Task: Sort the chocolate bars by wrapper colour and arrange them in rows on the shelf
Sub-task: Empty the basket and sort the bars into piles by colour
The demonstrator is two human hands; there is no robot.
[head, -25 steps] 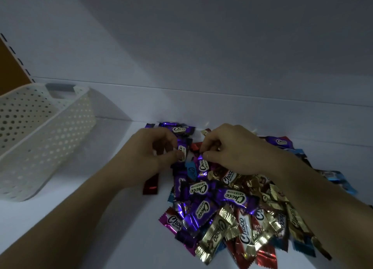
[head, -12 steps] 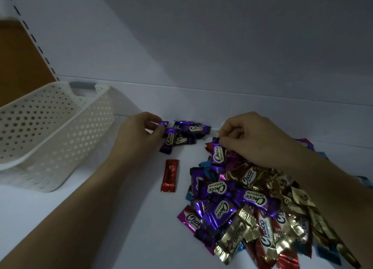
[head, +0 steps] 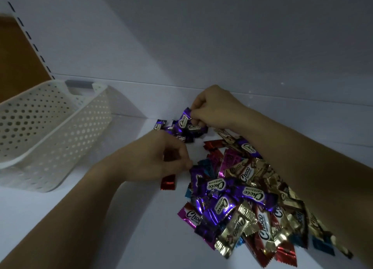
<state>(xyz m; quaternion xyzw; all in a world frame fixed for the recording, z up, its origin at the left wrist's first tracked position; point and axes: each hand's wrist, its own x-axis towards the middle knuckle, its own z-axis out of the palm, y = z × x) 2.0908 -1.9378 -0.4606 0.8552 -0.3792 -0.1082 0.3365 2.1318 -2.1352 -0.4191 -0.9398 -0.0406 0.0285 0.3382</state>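
Chocolate bars (head: pixel 242 194) in crinkled purple, gold and red foil lie heaped on the white shelf (head: pixel 141 238). My right hand (head: pixel 214 109) pinches one purple bar (head: pixel 184 117) at the back. I cannot tell what my curled left hand (head: pixel 159 157) holds.

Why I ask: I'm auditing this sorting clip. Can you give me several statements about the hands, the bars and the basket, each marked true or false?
1. The right hand pinches a purple bar. True.
2. The basket stands to the right of the pile. False: the white basket stands to the left of the mixed pile.
3. A small purple group lies at the back of the shelf. True.
4. The lone red bar lies inside that group. False: the red bar lies apart from it, nearer the camera, partly under the left hand.
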